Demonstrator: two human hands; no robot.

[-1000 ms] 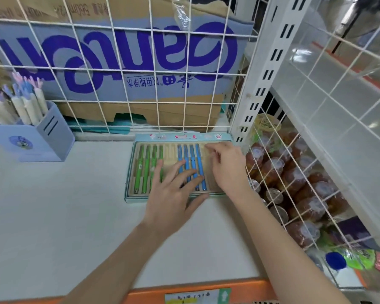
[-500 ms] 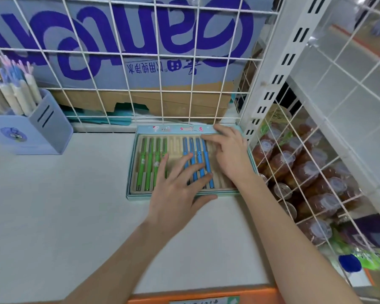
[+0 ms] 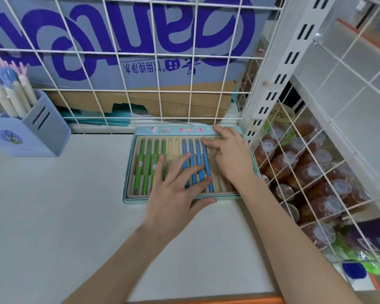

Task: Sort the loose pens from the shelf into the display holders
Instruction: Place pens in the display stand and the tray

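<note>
Shelf: a white shelf (image 3: 53,216) with an orange front edge, seen from above; both forearms reach across it.
Left hand: the left hand (image 3: 173,194) lies flat with fingers spread, fingertips resting on the blue pens and the thumb at the tray's near edge.
Right hand: the right hand (image 3: 230,156) lies on the tray's right side, fingers relaxed and slightly bent, fingertips on the top of the rightmost blue pen and the tray's far rim.
Tray: a pale blue pen tray (image 3: 180,129) with a beige grooved insert sits at the back right of the shelf, just beside a white post.
Pens: four green pens (image 3: 148,165) lie in the left grooves, four blue pens (image 3: 199,159) right of centre; the middle grooves are bare.
Pen holder: a lavender pen holder (image 3: 37,128) of pastel-capped pens stands far left.
Behind: a wire grid (image 3: 193,62) fronts a cardboard box (image 3: 140,51) with blue lettering.
Right: wire bins hold sealed cups (image 3: 316,176).
Change: half a second ago both hands lay much the same; the pens have not moved.
</note>
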